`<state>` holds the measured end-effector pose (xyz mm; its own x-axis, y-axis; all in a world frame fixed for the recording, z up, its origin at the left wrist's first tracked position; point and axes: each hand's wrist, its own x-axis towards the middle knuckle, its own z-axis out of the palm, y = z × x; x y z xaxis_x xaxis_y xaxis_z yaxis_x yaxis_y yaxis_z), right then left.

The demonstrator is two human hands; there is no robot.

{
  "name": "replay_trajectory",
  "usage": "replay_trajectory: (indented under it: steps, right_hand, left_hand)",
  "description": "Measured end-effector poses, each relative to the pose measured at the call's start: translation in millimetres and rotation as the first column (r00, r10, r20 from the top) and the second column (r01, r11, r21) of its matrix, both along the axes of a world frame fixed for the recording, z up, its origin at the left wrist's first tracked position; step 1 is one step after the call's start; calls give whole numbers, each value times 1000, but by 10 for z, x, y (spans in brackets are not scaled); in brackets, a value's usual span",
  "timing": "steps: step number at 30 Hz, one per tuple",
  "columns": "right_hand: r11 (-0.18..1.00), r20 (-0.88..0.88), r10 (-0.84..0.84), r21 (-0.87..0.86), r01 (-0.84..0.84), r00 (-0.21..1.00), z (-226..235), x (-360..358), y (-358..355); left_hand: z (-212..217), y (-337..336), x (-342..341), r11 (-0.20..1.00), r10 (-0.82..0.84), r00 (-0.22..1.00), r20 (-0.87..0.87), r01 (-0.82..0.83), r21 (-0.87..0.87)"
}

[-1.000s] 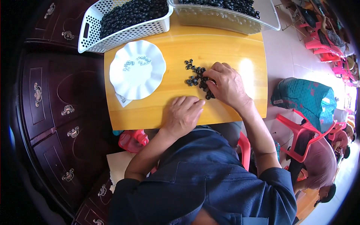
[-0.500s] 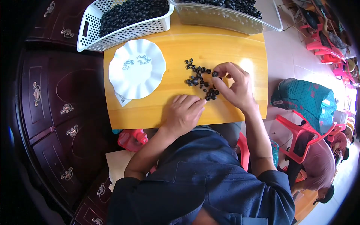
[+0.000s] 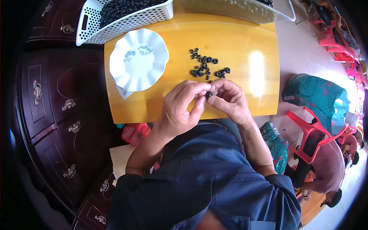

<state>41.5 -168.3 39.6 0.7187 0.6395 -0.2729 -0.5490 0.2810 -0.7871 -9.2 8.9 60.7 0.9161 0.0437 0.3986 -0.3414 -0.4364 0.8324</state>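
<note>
Close to the table's near edge, my left hand [image 3: 179, 106] and my right hand [image 3: 232, 102] meet at the fingertips. Between them is a small round black part [image 3: 209, 94], pinched by my right thumb and fingers. My left thumb and index finger are closed up against it; whether they grip it or something smaller is hidden. Just beyond my hands lies a loose scatter of small black parts [image 3: 205, 66], some ring-shaped with a hole. To the left, a white plate [image 3: 140, 78] with a wavy rim holds little clusters of clear, shiny pieces [image 3: 145, 50].
A white perforated basket [image 3: 134, 20] and a clear plastic bin [image 3: 234, 13], both with black parts, stand along the wooden table's [image 3: 245, 42] far side. Dark drawers [image 3: 46, 96] rise at left. A teal sack [image 3: 316, 101], a red stool [image 3: 306, 130] and a seated person are at right.
My right hand has brought a black part from the scatter toward me. My left hand has lifted from the tabletop and joined it. The view has shifted slightly.
</note>
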Motion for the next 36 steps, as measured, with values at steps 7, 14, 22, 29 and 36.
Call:
replay_trajectory:
  steps: [7, 14, 22, 29, 36]
  right_hand:
    - [991, 75, 57, -127, -47, 996, -26, -39, -51]
    - [987, 71, 47, -158, -36, 996, -66, -83, -81]
    - [988, 40, 39, -148, -33, 998, -84, -106, -98]
    - [980, 71, 92, -181, -78, 993, -187, -159, -117]
    - [978, 124, 94, -199, -68, 988, -158, -187, -107]
  left_hand:
    - [-65, -41, -27, 1000, -12, 1000, -16, 13, 25]
    - [-98, -52, -52, 992, -24, 1000, -16, 26, 122]
    - [-138, -82, -53, 982, -17, 1000, 1, 16, 188]
    - [-218, -76, -92, 976, -28, 999, 22, 23, 216]
    - [-245, -96, -148, 998, -25, 999, -23, 26, 61]
